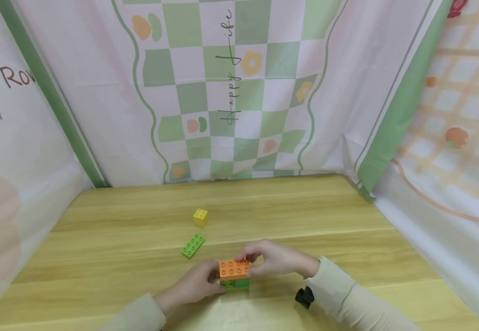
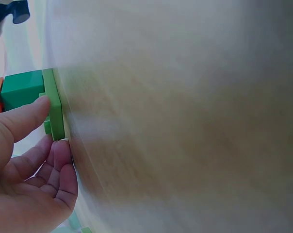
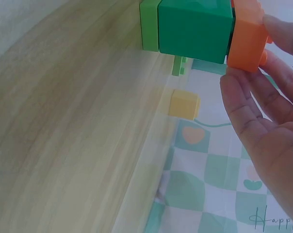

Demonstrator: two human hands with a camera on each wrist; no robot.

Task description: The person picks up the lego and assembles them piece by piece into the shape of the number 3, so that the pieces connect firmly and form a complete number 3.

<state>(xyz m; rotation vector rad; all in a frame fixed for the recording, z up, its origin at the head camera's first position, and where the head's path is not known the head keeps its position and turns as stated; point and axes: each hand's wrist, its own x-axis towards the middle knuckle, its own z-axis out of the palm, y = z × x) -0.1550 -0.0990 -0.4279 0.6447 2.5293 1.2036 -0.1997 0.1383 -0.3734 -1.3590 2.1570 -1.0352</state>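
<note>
In front of me stands a small stack of toy building bricks. A thin light green plate (image 2: 54,107) forms its base, a dark green block (image 3: 195,31) sits on one part of that plate, and an orange brick (image 1: 233,269) with studs lies on top. My left hand (image 1: 197,281) pinches the base plate at its left end, thumb over the studs and fingers at the edge. From the right, my right hand (image 1: 275,258) grips the orange brick between thumb and fingers. In the right wrist view the orange brick is right against the dark green block.
Beyond the stack, a loose light green plate (image 1: 193,245) with studs lies on the wooden table (image 1: 132,230). Farther back is a yellow brick (image 1: 200,217). A black object (image 1: 305,297) shows beside the right wrist. Printed cloths (image 1: 264,156) hang around the table.
</note>
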